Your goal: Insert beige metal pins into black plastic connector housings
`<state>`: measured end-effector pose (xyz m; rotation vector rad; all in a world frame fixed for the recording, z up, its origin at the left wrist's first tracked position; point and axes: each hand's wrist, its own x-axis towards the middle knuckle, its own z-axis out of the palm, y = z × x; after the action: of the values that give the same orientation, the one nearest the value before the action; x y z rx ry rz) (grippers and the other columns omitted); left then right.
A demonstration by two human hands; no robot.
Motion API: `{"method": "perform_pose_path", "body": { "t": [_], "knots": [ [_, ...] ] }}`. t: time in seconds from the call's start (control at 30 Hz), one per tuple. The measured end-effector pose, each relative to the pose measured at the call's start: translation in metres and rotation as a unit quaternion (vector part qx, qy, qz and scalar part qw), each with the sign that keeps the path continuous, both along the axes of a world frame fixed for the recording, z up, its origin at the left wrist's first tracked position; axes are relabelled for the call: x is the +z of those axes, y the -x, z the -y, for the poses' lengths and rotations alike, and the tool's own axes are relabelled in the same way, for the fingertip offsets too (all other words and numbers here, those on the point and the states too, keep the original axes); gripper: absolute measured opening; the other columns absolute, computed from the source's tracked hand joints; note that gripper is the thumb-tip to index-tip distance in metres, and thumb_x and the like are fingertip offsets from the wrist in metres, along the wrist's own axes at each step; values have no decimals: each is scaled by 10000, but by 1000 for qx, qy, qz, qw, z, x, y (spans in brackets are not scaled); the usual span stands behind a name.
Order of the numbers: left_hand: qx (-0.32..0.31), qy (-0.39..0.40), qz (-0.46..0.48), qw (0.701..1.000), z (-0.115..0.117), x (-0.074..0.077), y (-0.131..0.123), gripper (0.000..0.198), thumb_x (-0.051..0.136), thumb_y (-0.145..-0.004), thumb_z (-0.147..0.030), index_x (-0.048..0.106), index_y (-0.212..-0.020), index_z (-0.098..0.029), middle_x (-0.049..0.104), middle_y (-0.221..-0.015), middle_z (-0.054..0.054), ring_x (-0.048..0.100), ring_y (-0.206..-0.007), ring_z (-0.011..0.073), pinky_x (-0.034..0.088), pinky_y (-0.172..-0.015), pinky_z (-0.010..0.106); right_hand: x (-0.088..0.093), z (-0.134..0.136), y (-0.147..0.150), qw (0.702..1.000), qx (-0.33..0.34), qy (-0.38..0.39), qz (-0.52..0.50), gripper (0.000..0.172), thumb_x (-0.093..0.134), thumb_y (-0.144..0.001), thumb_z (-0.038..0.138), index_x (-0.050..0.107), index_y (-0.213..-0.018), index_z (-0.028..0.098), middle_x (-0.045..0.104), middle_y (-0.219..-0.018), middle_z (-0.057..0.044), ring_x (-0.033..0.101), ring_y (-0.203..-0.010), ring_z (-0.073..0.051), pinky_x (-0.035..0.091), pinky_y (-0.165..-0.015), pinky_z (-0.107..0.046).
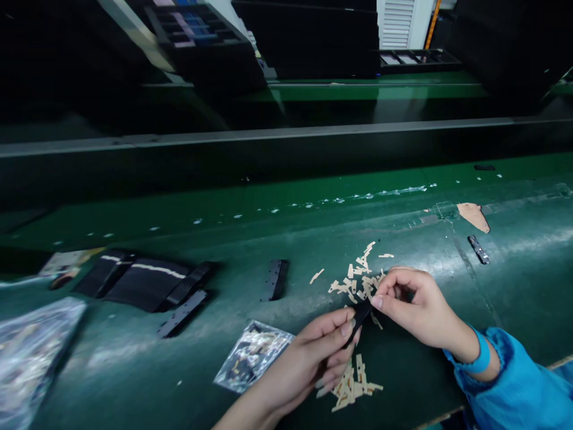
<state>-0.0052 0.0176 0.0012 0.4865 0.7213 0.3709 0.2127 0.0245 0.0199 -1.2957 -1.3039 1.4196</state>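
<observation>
My left hand (pixel 320 343) is closed around a slim black part (pixel 359 316), held tilted with its far end up and to the right. At that end, the thumb and forefinger of my right hand (pixel 414 304) are pinched together. Whatever may be between those fingertips is too small to make out. Just beyond the hands lies a scattered heap of small cream-coloured strips (pixel 353 280). A second heap of cream strips (pixel 353 385) lies below my left hand, partly covered by it. Left of the hands is a black part with small holes (pixel 276 279).
A clear bag of small parts (pixel 255 355) lies beside my left forearm, and a larger plastic bag (pixel 33 352) at far left. Black parts (pixel 147 280) lie grouped on the left. A small dark piece (pixel 478 249) and a tan scrap (pixel 474 217) are on the right. A raised ledge (pixel 286 134) runs behind.
</observation>
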Motion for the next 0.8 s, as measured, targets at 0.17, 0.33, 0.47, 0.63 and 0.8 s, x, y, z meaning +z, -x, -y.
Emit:
{"method": "perform_pose_path", "body": {
  "t": [0.17,0.33,0.47,0.63,0.8],
  "knots": [
    [-17,-12,2,1000,0,-1,1,433,795,-883,-543,541,-824,-197,391,-565,-110,243,-421,48,225,-401,170,-2,0,1,998,9,55,-43,246,866,-814,382,718,-775,189,599,-627,32,496,-571,-117,378,-521,-248],
    [-46,-52,-2,998,-2,1,4,458,756,-904,-584,523,-806,-202,373,-574,-105,217,-443,60,188,-425,198,-5,-5,-3,990,60,98,-76,354,915,-744,434,666,-810,191,558,-655,56,463,-579,-106,378,-532,-238],
    [-79,-136,-38,987,0,5,7,484,682,-934,-644,549,-807,-196,357,-606,-89,246,-502,86,216,-471,218,-9,-11,-7,997,22,72,-20,337,888,-769,416,636,-842,204,564,-738,45,494,-651,-122,421,-591,-248],
    [-34,-261,-168,950,4,3,6,449,568,-1011,-607,567,-817,-202,377,-669,-58,309,-572,122,268,-504,231,-4,-8,-6,994,73,77,-41,201,766,-875,390,701,-849,201,588,-700,26,499,-648,-137,410,-594,-261],
    [-2,-319,-218,922,6,1,3,383,514,-1051,-514,602,-847,-203,428,-699,-38,366,-616,141,318,-551,242,-2,-1,0,996,70,48,16,156,805,-741,208,697,-855,204,595,-780,29,454,-629,-114,359,-552,-244]
  ]
}}
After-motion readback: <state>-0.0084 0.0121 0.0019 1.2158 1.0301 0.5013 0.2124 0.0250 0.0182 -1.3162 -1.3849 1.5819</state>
